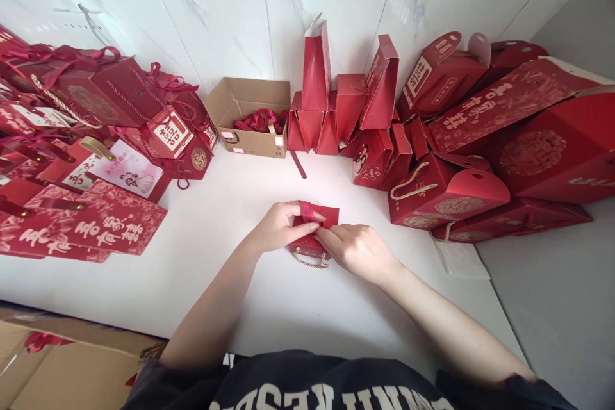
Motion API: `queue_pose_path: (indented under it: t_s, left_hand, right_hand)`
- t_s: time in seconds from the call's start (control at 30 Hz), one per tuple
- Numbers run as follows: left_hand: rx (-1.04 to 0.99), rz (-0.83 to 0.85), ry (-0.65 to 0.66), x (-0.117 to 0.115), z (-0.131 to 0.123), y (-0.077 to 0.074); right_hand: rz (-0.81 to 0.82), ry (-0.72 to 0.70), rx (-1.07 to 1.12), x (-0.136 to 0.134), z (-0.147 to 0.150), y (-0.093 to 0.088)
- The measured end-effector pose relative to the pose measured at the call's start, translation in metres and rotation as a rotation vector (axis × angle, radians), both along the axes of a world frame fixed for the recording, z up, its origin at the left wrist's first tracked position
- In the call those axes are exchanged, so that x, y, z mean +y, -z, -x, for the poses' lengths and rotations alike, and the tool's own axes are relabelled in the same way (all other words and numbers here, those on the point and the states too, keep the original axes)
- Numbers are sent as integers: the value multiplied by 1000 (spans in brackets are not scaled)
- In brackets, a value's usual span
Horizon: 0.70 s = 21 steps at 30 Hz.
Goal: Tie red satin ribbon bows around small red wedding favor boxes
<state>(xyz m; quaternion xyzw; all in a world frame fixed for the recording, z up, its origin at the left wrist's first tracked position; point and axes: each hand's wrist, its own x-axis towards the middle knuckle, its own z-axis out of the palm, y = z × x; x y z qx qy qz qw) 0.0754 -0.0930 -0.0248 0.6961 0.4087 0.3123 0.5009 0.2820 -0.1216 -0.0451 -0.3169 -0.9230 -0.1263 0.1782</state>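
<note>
A small red gift box (331,213) sits on the white table in front of me, with a gold rope handle (310,261) hanging over its near side. A dark red ribbon (306,210) loops over the fingers of my left hand (278,227), whose thumb and fingers close on it above the box. My right hand (360,250) is closed, its fingertips pinched together at the box top, touching the left thumb. What lies between the right fingertips is hidden.
A cardboard box (254,144) holding red ribbons stands by the wall, a loose ribbon strip (298,165) before it. Folded red boxes (314,77) are stacked beside it. Larger gift boxes (449,198) crowd the right. Finished-looking boxes (100,86) and gift bags (115,218) fill the left.
</note>
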Motion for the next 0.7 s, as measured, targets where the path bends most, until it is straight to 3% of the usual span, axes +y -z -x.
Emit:
queue_pose_path:
  t_s: [0.4,0.7]
  left_hand:
    - [163,-273,63,-1,0,0]
    - [138,-233,47,-1,0,1]
  right_hand:
    - [168,34,133,-2,-3,2]
    - [453,88,234,-3,-8,-3]
